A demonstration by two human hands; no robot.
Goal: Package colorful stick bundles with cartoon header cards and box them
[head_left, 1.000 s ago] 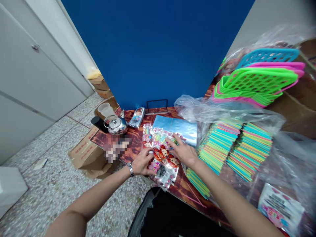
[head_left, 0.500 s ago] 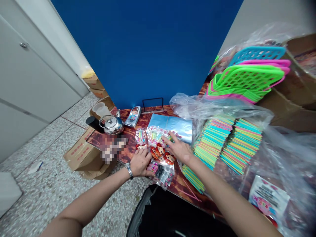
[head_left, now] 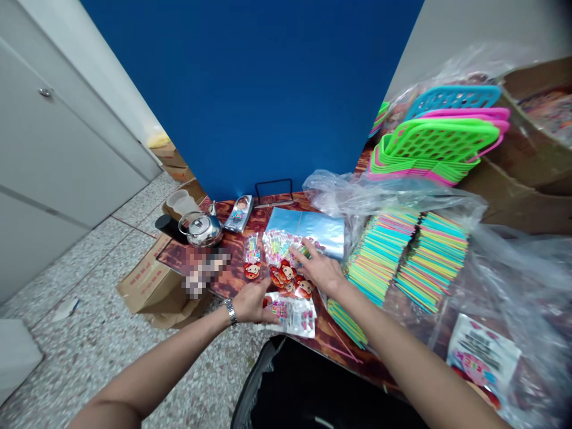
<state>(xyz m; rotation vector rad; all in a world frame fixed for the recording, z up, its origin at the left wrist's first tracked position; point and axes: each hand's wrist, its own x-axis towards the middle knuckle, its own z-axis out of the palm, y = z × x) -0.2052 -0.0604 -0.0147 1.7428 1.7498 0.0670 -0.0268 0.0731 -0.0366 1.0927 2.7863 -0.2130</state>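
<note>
My left hand [head_left: 253, 302], with a metal watch at its wrist, is at the left edge of a white printed packet [head_left: 297, 317] near the table's front edge; its thumb lies over the packet and its fingers are apart. My right hand [head_left: 322, 273] rests with spread fingers on a pile of packets with red-haired cartoon heads [head_left: 287, 277]. One similar packet [head_left: 252, 256] lies alone to the left of the pile. Behind the pile are blue-looking clear bags [head_left: 308, 229].
Bundles of coloured sticks [head_left: 384, 256] lie on plastic at the right, below stacked green and pink baskets [head_left: 442, 143]. A metal kettle [head_left: 202, 229] and a packet stack [head_left: 239, 213] stand at the back left. A blue panel [head_left: 259, 89] rises behind the table [head_left: 227, 280].
My left hand has moved slightly left and down, uncovering the lone packet. The front packet now looks white rather than dark and clear. My right hand stays on the pile.
</note>
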